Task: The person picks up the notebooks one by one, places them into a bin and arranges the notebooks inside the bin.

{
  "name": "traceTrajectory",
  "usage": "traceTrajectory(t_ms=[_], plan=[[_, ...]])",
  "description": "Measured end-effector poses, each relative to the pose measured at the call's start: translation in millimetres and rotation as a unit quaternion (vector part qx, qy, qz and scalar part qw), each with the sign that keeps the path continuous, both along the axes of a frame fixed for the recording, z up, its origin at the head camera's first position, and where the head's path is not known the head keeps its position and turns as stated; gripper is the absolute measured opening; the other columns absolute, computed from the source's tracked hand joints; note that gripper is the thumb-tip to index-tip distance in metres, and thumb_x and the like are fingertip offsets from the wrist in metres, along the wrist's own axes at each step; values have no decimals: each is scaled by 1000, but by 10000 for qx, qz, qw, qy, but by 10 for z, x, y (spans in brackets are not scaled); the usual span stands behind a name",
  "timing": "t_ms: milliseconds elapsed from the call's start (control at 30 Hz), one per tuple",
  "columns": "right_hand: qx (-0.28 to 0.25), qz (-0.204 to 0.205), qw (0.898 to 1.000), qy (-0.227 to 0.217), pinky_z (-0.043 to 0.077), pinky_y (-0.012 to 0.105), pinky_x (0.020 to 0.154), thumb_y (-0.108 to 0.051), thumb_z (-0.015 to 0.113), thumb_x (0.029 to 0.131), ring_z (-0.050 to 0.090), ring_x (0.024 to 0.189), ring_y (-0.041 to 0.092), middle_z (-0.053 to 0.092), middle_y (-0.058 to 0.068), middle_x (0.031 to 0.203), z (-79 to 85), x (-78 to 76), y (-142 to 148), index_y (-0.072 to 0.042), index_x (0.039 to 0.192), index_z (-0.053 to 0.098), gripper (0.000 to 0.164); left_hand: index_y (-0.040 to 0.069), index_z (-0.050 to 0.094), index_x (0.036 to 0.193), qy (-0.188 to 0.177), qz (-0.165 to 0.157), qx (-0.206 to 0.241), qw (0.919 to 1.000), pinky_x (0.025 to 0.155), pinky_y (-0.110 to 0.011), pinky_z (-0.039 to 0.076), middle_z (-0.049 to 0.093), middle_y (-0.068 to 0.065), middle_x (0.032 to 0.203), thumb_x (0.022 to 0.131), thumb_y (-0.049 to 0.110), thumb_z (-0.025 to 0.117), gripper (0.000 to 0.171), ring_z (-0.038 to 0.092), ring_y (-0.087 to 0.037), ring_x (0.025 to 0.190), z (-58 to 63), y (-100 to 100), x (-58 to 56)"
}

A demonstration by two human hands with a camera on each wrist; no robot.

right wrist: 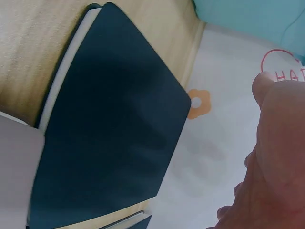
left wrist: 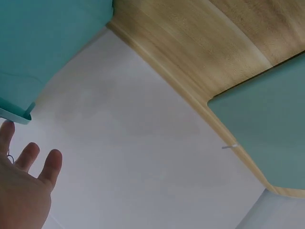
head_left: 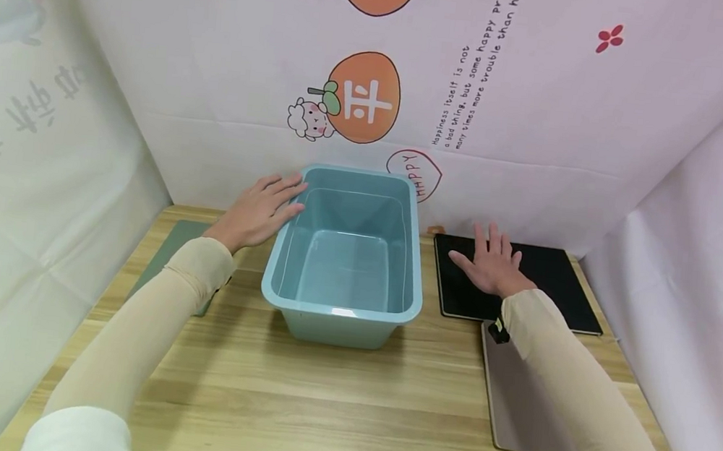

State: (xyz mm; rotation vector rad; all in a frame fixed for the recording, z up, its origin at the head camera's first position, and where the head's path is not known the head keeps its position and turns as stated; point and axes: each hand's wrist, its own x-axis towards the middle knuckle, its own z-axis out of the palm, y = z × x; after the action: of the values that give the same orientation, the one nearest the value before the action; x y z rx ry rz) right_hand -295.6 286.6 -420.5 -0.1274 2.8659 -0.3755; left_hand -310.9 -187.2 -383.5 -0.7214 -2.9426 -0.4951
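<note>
A light blue plastic bin [head_left: 338, 330] stands upright on the wooden table, and nothing lies inside it. At its left side my left hand [head_left: 257, 210] has its fingers stretched out, fingertips right at the rim. The left wrist view shows that hand [left wrist: 21, 191] with fingers spread just below the bin's edge [left wrist: 16, 116]. My right hand [head_left: 493, 265] hovers over a black notebook [head_left: 552, 284], fingers spread and holding nothing. From the right wrist, the notebook's dark cover [right wrist: 109, 119] and pale page edges show beside the hand [right wrist: 276, 162].
A taupe notebook [head_left: 524, 401] lies in front of the black one, partly under my right forearm. On the left, a green notebook [head_left: 170, 247] lies partly behind my left sleeve. White printed cloth [head_left: 220, 59] closes off the back and both sides of the wooden table [head_left: 305, 402].
</note>
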Motion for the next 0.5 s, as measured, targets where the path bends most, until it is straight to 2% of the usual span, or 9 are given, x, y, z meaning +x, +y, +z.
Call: traceTrajectory(t_ms=[367,500], plan=[[153,-16,9998,-116,-15,79,113,-79,22,98,-24,152,53,-26,25,167,-167,68,107,-12,162,-18,101,37,17,163,-437,-79,323,9985,128,-59,13,8,14,173,102,70,28,70,10,-31,161,-42,-56,-7],[169,-72,9996,-192,-14,80,113,-79,22,97,-24,151,55,-29,25,165,-253,78,163,-11,162,-17,103,39,15,163,-506,-62,370,9980,128,-60,13,6,15,173,102,70,27,70,9,-31,161,-59,-59,-10]])
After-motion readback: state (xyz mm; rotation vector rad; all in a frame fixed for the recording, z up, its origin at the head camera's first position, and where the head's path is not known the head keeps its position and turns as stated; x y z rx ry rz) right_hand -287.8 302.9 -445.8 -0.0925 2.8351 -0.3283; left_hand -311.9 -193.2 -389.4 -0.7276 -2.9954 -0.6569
